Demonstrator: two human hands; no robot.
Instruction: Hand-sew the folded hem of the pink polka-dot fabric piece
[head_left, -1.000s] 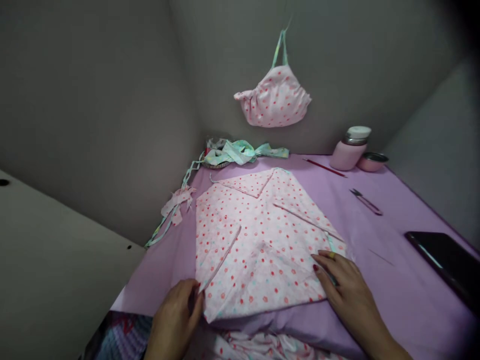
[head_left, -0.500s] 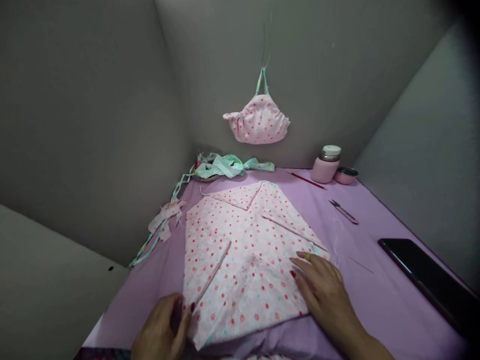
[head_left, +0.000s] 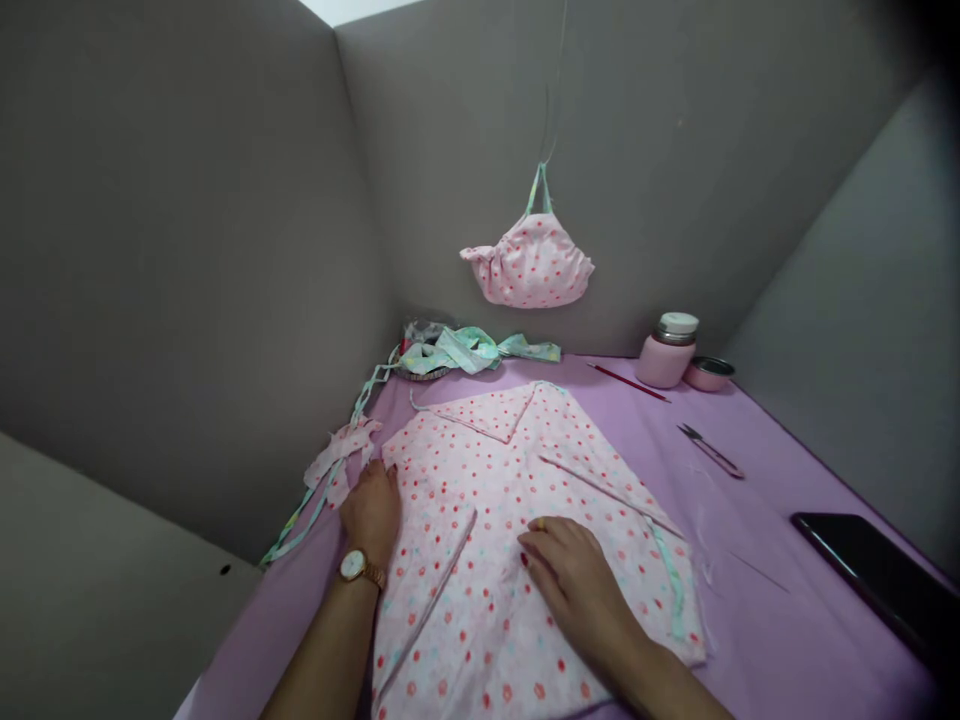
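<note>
A pink cloth with red dots (head_left: 517,500) lies folded on the purple table cover (head_left: 750,620). My left hand (head_left: 373,510), a watch on its wrist, lies flat on the cloth's left edge with fingers stretched out. My right hand (head_left: 574,580) presses flat on the middle of the cloth, fingers together and pointing left. Neither hand holds anything.
A small gathered pink dotted piece (head_left: 531,268) hangs by a green strap on the grey wall. Green fabric strips (head_left: 465,350) lie at the back corner, pink scraps (head_left: 337,450) at the left. A pink flask (head_left: 667,352), small bowl (head_left: 709,373), red stick (head_left: 626,382), thread snips (head_left: 711,452) and dark phone (head_left: 877,580) lie right.
Both hands moved from the cloth's near edge forward onto it: the left up along the left edge, the right from the right side to the middle.
</note>
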